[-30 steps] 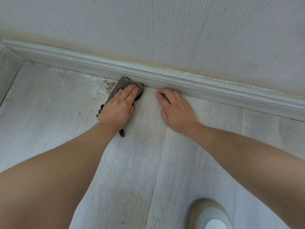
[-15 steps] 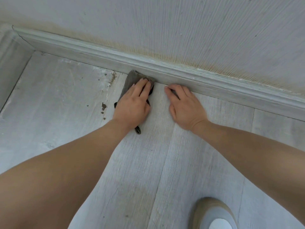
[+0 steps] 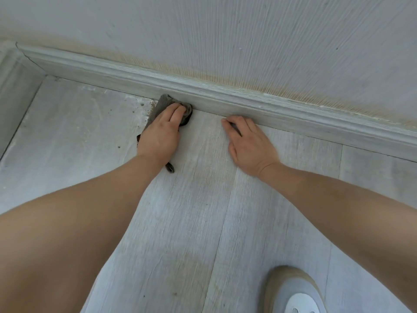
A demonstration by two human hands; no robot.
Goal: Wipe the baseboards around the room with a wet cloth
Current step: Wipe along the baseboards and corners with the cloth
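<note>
Now the fingers (image 3: 174, 111) of my left hand (image 3: 161, 136) lie straight on the wet cloth (image 3: 163, 102) and press it down at the foot of the baseboard (image 3: 225, 98); they grip nothing. The cloth sits under fingers and palm, with one tail showing near the wrist. In the last half second it has slid left, away from my right hand (image 3: 250, 143), which rests flat and relaxed on the floor (image 3: 203, 211). The stroke appears to run toward the left corner (image 3: 20, 53), where grit (image 3: 144, 105) remains.

A room in a home: pale wood-look plank floor (image 3: 203, 222), a moulded baseboard (image 3: 225, 98) and a striped textured wall (image 3: 248, 37) meeting at a corner.
</note>
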